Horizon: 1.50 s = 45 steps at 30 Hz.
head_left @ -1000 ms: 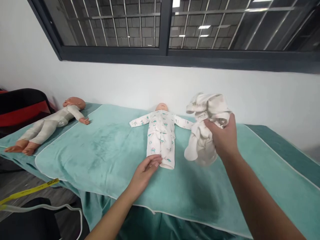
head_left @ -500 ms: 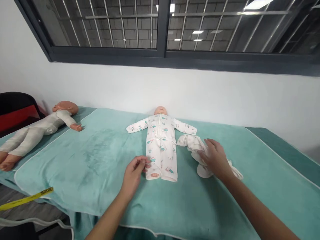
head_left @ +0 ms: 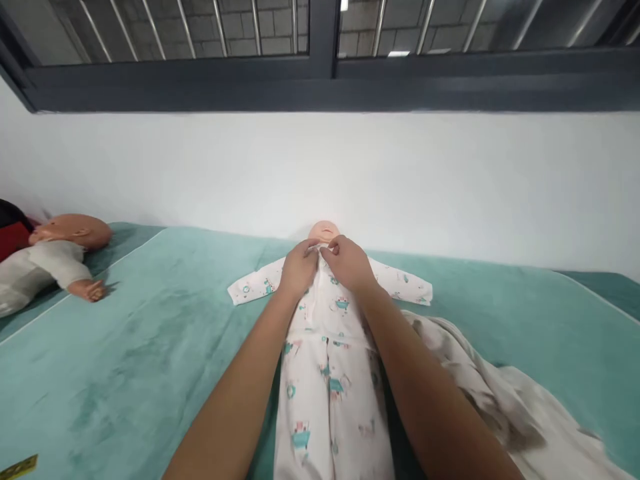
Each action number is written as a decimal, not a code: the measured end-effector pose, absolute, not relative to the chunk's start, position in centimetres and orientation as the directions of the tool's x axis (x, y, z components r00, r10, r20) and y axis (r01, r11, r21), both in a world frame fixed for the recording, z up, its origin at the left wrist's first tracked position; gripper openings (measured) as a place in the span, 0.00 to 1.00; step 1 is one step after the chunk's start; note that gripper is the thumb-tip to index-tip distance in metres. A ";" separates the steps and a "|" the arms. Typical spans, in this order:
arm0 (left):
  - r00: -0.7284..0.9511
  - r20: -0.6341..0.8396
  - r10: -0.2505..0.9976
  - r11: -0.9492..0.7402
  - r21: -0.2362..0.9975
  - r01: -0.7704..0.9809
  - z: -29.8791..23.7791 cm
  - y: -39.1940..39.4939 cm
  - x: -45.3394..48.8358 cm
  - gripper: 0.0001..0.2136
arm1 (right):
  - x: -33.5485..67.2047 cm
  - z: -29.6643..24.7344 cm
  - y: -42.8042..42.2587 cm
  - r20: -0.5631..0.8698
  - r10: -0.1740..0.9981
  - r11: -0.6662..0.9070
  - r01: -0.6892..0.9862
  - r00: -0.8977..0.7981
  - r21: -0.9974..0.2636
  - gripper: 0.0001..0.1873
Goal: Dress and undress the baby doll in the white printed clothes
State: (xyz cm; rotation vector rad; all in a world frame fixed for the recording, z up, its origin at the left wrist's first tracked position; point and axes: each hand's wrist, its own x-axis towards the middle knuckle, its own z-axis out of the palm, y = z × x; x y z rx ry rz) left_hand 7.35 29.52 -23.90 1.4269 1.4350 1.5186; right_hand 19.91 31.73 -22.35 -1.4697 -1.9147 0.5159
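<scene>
A baby doll (head_left: 325, 231) lies on its back in a white pajama top (head_left: 327, 303) with a small teal and pink print. Matching pajama pants (head_left: 305, 400) cover its legs. At the top's collar, just under the doll's chin, my left hand (head_left: 300, 268) pinches the fabric at the front opening. My right hand (head_left: 349, 265) is bent close beside it, with thumb and finger closed on the same collar edge. The exact grip of the fingertips is partly hidden. Both sleeves stretch out sideways on the green blanket (head_left: 165, 320).
A crumpled white cloth (head_left: 480, 380) lies to the right, by my right forearm. On the far left rests a second doll (head_left: 65, 257) in a pale suit. The white wall (head_left: 225, 173) and dark window frame (head_left: 200, 87) stand behind. A yellow strip (head_left: 20, 467) shows at lower left.
Both hands have moved to the doll's collar, my left from beside the pants and my right from the crumpled cloth. The view has come closer to the doll.
</scene>
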 end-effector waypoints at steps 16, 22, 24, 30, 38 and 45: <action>-0.105 0.314 0.944 -0.252 0.887 0.388 -25.4 31.5 7.0 0.18 | 20.2 -23.2 34.3 0.242 0.967 0.238 0.600 -0.077 -0.763 0.10; -0.141 0.268 0.953 -0.215 0.928 0.305 -25.6 31.4 6.9 0.18 | 20.0 -22.4 33.6 0.187 0.969 0.244 0.711 -0.159 -0.659 0.12; -0.133 0.273 0.953 -0.227 0.931 0.285 -25.7 31.5 6.9 0.18 | 19.9 -22.2 33.5 0.166 0.972 0.234 0.725 -0.165 -0.647 0.10; -0.124 0.279 0.952 -0.232 0.926 0.298 -25.5 31.4 6.9 0.18 | 19.7 -22.1 33.4 0.244 0.952 0.289 0.801 -0.184 -0.524 0.06; -0.071 0.316 0.946 -0.269 0.887 0.375 -25.2 31.1 6.9 0.21 | 20.1 -23.2 34.4 0.251 0.964 0.247 0.638 -0.086 -0.729 0.08; -0.073 0.307 0.949 -0.265 0.900 0.346 -25.1 30.8 6.9 0.20 | 19.8 -23.4 34.3 0.274 0.960 0.240 0.672 -0.057 -0.701 0.08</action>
